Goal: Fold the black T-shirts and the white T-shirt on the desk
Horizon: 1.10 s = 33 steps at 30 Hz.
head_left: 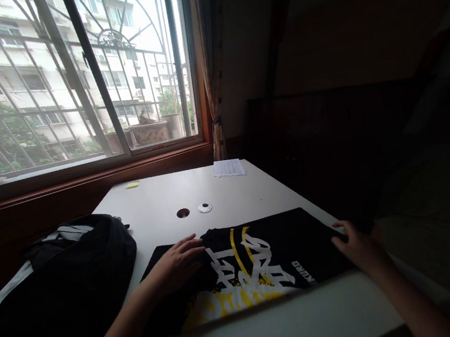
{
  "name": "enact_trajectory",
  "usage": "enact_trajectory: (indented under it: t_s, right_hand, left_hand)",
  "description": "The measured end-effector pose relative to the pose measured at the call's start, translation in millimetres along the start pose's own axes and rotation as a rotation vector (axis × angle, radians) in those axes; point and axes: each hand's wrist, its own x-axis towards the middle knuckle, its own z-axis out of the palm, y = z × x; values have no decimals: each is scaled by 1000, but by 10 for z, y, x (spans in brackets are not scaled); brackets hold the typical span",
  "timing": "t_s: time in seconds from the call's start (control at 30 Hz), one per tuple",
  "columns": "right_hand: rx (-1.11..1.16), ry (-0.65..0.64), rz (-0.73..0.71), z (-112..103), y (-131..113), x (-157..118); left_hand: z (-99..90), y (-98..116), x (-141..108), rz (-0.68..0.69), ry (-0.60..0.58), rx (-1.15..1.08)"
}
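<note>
A black garment (313, 245) with white lettering and yellow print lies folded on the white table (154, 200). My left hand (179, 260) rests on its left part, palm down with the fingers stretched toward the print. At the garment's right end is my right hand (353, 243), its thumb and index finger apart at the edge. Whether the lower fingers of my right hand touch the cloth is hard to tell in the dim light.
A heap of dark clothing (77, 276) covers the table's left side. Farther back lie a yellow note (132, 185), papers (229, 168) and a round white cover (204, 208) beside a hole (183, 213). A barred window stands behind.
</note>
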Motion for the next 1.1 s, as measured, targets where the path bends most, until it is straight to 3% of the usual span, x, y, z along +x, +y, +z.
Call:
enact_trajectory:
  t_s: [0.1,0.17,0.33,0.57,0.87,1.1]
  right_hand:
    - [-36,-42,-11,-4,-4,-20]
    - [-24,-17,-40,8,7,-32]
    - [62,111,-47,63,76,-8]
    - [-16,138,8,104,244,19]
    - [-70,156,-65,113,305,3]
    - [-38,116,15,53,247,4]
  left_hand:
    - [114,245,51,91,-149,-57]
    - [189,310,66,130,-188,-59]
    - [297,259,76,129,-167,-29]
    - [314,187,48,54,-156,29]
    - [249,-267,-74,-145,-151,91]
    - [208,-631,-182,-440,-131,113]
